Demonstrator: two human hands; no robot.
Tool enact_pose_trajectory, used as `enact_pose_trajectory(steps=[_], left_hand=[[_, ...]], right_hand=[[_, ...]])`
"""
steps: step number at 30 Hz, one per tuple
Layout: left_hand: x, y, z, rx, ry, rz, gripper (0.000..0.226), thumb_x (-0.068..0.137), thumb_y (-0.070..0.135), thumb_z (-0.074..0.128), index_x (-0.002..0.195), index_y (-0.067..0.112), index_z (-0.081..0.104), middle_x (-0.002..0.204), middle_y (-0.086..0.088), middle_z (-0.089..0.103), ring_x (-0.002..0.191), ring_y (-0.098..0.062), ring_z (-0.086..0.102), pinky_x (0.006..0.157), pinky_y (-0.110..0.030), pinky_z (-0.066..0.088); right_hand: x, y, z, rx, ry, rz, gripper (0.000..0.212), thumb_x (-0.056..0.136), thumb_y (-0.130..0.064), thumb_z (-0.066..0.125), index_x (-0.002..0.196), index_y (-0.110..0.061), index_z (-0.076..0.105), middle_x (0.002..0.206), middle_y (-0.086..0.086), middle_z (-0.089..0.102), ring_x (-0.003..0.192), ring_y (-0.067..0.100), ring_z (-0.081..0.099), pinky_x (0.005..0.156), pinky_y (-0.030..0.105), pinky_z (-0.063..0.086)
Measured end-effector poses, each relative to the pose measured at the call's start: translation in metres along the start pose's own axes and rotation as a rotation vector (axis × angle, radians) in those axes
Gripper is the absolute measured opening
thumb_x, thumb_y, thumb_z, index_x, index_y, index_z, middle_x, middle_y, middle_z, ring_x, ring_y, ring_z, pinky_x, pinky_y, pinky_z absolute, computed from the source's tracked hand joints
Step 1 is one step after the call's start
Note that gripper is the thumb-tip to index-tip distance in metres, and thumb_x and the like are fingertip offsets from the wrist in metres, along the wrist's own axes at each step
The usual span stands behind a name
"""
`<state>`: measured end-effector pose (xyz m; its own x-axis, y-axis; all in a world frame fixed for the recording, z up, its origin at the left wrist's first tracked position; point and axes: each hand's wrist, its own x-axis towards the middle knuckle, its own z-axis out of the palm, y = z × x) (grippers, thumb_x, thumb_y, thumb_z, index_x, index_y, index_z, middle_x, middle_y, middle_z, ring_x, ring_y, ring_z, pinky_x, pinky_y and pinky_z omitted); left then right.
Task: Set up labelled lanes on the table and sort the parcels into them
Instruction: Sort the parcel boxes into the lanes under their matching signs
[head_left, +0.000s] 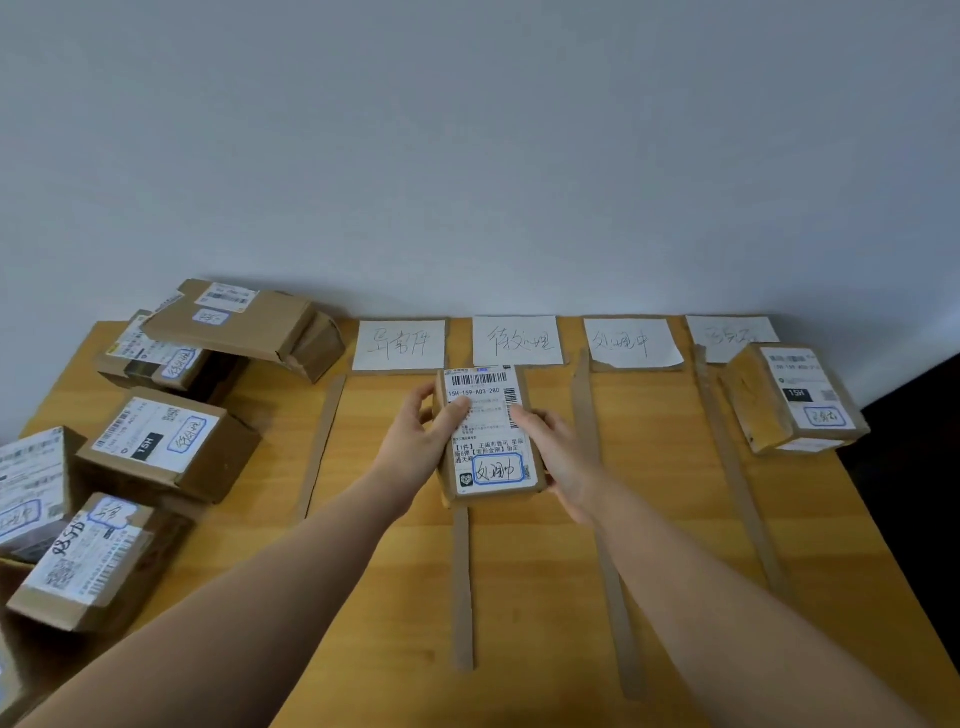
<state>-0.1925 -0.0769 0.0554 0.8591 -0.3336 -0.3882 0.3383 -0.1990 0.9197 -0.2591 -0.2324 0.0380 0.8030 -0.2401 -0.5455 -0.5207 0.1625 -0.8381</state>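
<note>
Two hands (415, 441), labelled cardboard parcel (488, 434), perhaps lifted

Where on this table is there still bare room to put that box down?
All three lanes between the cardboard strips are bare below their paper labels. The rightmost lane holds one parcel near the wall. The left side is crowded with piled parcels.

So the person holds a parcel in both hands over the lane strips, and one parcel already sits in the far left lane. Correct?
Not quite. The head view shows both hands, left hand and right hand, holding the parcel, but the sorted parcel sits in the far right lane, not the left.
</note>
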Motion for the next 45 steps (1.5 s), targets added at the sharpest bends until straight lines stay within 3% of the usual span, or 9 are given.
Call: enact_pose_trajectory(steps=[6,11,20,28,31,34,39,45], left_hand=[[0.017,-0.01,0.004,0.038,-0.064,-0.056,0.045,0.095,0.04,0.053,0.135,0.027,0.04,0.108,-0.006,0.069,0.088,-0.013,0.07,0.061,-0.019,0.054],[0.032,-0.021,0.001,0.165,-0.026,-0.084,0.05,0.095,0.052,0.044,0.135,0.023,0.044,0.119,-0.001,0.064,0.105,-0.015,0.061,0.094,-0.036,0.049],[0.041,-0.019,0.02,0.209,0.025,-0.107,0.021,0.099,0.038,0.044,0.113,0.024,0.05,0.113,0.001,0.06,0.096,-0.01,0.059,0.085,-0.03,0.047],[0.043,-0.024,0.089,0.176,0.062,-0.149,0.028,0.1,0.034,0.045,0.118,0.014,0.056,0.111,-0.003,0.063,0.098,-0.017,0.061,0.084,-0.031,0.05],[0.049,-0.029,0.119,0.176,0.052,-0.175,0.028,0.1,0.034,0.044,0.118,0.015,0.055,0.112,-0.002,0.062,0.099,-0.017,0.061,0.085,-0.032,0.049],[0.056,-0.03,0.144,0.173,0.045,-0.183,0.031,0.1,0.035,0.043,0.12,0.014,0.054,0.112,-0.002,0.061,0.099,-0.017,0.06,0.084,-0.031,0.048],[0.066,-0.033,0.173,0.19,0.056,-0.19,0.03,0.1,0.033,0.043,0.12,0.014,0.055,0.112,-0.002,0.062,0.096,-0.015,0.06,0.082,-0.029,0.048],[0.08,-0.03,0.185,0.243,0.078,-0.194,0.032,0.1,0.034,0.042,0.124,0.014,0.053,0.113,-0.001,0.061,0.098,-0.013,0.059,0.078,-0.026,0.047]], right_hand=[[0.013,0.011,-0.004,0.032,0.08,0.012,0.043,0.085,-0.055,0.061,0.112,-0.023,0.053,0.092,-0.002,0.077,0.094,0.019,0.071,0.099,0.049,0.048],[0.018,0.015,-0.01,0.027,0.124,0.027,0.046,0.084,-0.057,0.061,0.113,-0.022,0.051,0.094,-0.001,0.077,0.097,0.02,0.07,0.103,0.052,0.044],[0.025,0.021,-0.047,0.084,0.187,0.047,0.046,0.088,-0.051,0.06,0.119,-0.018,0.05,0.102,0.001,0.073,0.102,0.022,0.067,0.104,0.049,0.042],[0.023,0.021,-0.124,0.023,0.172,0.049,0.047,0.089,-0.048,0.06,0.122,-0.016,0.049,0.097,0.001,0.074,0.089,0.016,0.07,0.083,0.031,0.051],[0.027,0.02,-0.164,0.054,0.234,0.053,0.042,0.092,-0.044,0.059,0.122,-0.017,0.047,0.095,-0.002,0.072,0.082,0.008,0.068,0.065,0.019,0.044],[0.037,0.022,-0.205,0.053,0.318,0.058,0.041,0.092,-0.042,0.059,0.121,-0.016,0.046,0.094,-0.002,0.07,0.079,0.006,0.066,0.058,0.016,0.043],[0.057,0.032,-0.251,-0.025,0.377,0.095,0.046,0.092,-0.036,0.061,0.128,-0.01,0.045,0.11,0.009,0.067,0.082,0.013,0.067,0.061,0.022,0.051],[0.079,0.03,-0.255,-0.104,0.374,0.071,0.035,0.095,-0.032,0.057,0.122,-0.011,0.048,0.105,0.006,0.065,0.084,0.019,0.068,0.066,0.031,0.058]])
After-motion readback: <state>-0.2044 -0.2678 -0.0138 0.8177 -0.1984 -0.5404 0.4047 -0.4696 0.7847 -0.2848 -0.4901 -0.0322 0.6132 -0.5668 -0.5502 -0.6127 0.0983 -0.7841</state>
